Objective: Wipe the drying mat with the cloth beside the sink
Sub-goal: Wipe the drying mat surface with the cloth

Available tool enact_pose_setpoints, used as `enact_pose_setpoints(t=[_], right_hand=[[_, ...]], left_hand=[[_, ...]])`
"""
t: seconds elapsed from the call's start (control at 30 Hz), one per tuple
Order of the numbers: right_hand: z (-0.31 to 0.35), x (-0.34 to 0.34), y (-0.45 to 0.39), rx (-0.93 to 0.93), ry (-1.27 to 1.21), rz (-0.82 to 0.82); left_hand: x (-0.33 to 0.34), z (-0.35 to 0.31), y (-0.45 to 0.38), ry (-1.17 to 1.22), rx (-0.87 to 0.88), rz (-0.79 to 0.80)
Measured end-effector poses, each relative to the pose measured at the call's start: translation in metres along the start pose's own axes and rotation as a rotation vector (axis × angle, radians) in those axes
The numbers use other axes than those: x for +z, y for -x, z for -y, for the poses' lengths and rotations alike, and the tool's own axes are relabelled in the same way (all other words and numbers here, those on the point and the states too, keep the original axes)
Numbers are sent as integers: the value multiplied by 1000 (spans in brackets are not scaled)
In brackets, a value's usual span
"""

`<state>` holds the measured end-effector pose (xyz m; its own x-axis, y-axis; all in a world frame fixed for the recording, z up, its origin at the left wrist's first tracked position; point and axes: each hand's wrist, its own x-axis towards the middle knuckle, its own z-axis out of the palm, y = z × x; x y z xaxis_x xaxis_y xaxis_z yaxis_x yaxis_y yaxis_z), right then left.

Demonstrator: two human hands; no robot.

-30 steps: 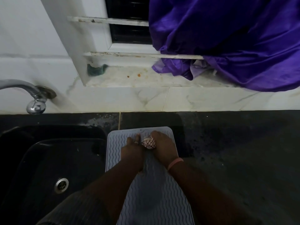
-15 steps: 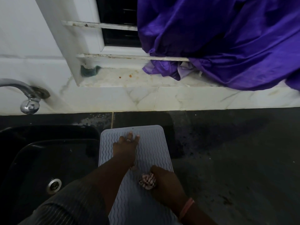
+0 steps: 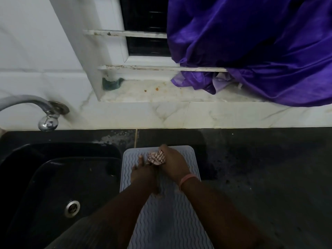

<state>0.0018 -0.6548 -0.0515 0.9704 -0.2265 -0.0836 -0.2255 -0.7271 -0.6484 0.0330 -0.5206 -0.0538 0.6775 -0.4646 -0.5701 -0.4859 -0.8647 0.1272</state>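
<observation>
Wiping in progress. Right hand (image 3: 173,163) grips the bunched checked cloth (image 3: 156,156) at the far end of the grey drying mat (image 3: 168,216); left hand (image 3: 142,170) rests flat-fingered, steadying it. Next judged: a stroke along the near portion.

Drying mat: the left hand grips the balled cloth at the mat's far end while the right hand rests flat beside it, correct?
Not quite: the hands are swapped. In the head view the right hand grips the balled cloth at the far end of the drying mat, while the left hand rests flat beside it.
</observation>
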Motion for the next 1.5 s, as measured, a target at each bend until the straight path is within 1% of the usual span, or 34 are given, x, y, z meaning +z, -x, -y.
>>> enact_pose_setpoints(t=[0.13,0.33,0.47,0.57,0.7,0.8,0.83,0.9,0.93,1.0,1.07,1.1,1.13,1.23,1.33,1.5], right_hand=[[-18,13,11,-57,-39,-18],[-22,0,37,-67,-63,99],[-19,2,69,-31,-83,141],[-25,6,92,-75,-92,155],[-22,-2,115,-120,-96,237],[-11,-19,106,-135,-44,362],[-8,-22,97,-138,-21,379],[-3,-23,80,-113,18,326],[1,-21,72,-92,14,256],[5,-12,56,-45,-36,95],[10,-2,40,-19,-38,-45],[12,1,33,-18,-22,-92],[13,4,27,-18,-2,-101],[10,16,24,-53,50,-6],[4,18,30,-89,50,36],[-1,7,58,-97,40,144]], left_hand=[[1,3,-1,0,23,1],[5,6,-1,17,30,-34],[8,10,-2,43,52,-74],[8,10,2,38,52,-79],[17,15,18,71,59,-153],[27,17,30,67,87,-204],[29,18,35,67,109,-232],[34,22,43,102,121,-299],[37,21,46,128,101,-306],[47,19,45,182,39,-259],[54,18,39,138,20,-200],[55,19,36,97,23,-169],[55,22,35,93,26,-127],[47,29,34,144,48,-32],[53,32,28,102,63,-62],[39,23,42,145,-11,-12]])
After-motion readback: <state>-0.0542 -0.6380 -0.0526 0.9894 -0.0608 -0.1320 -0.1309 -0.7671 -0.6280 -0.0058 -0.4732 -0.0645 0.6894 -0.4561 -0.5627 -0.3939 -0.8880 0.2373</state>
